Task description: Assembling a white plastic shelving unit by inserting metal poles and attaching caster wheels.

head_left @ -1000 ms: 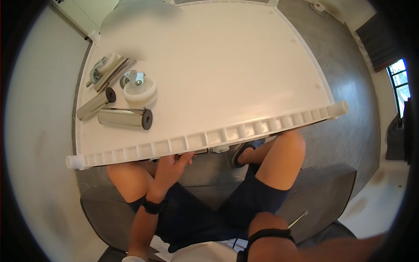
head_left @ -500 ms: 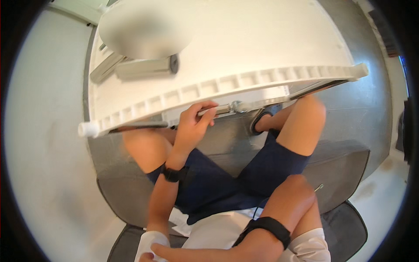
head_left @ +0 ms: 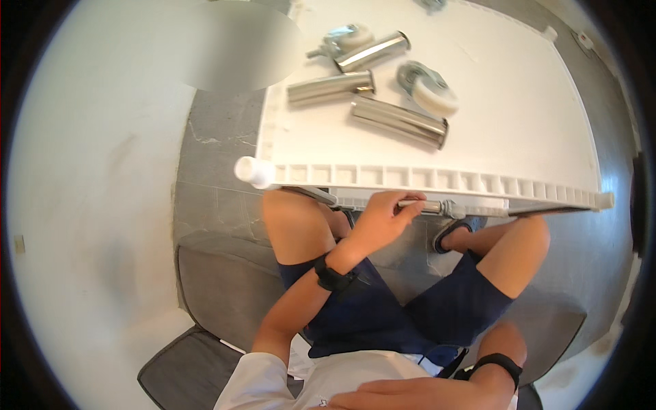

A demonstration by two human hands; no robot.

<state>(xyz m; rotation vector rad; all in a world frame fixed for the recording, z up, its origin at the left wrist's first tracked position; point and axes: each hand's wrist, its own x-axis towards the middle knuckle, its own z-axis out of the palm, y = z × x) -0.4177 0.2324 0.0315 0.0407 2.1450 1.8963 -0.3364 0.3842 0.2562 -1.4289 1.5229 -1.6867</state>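
Note:
My left hand (head_left: 386,217) is closed on a shiny metal tube (head_left: 432,206), just below the near edge of a white plastic shelf panel (head_left: 506,89). A caster (head_left: 452,209) sits at the tube's right end, on the side away from my fingers. My right arm is folded across my body. Low at the picture's edge, my right hand (head_left: 383,396) lies over the front of my white shirt (head_left: 355,365), fingers stretched out and pointing left. That hand is partly cut off and a little blurred.
On the panel lie metal tubes (head_left: 400,123) and two casters (head_left: 430,92), with another caster (head_left: 432,4) at the far edge. A white corner post (head_left: 254,171) juts out at near left. Below are my knees, a grey cushioned seat (head_left: 219,273) and tiled floor (head_left: 212,150).
The view has swung left, bringing more tubes and casters into sight. My right hand has moved from my left sleeve to my shirt front. My left hand still holds the tube.

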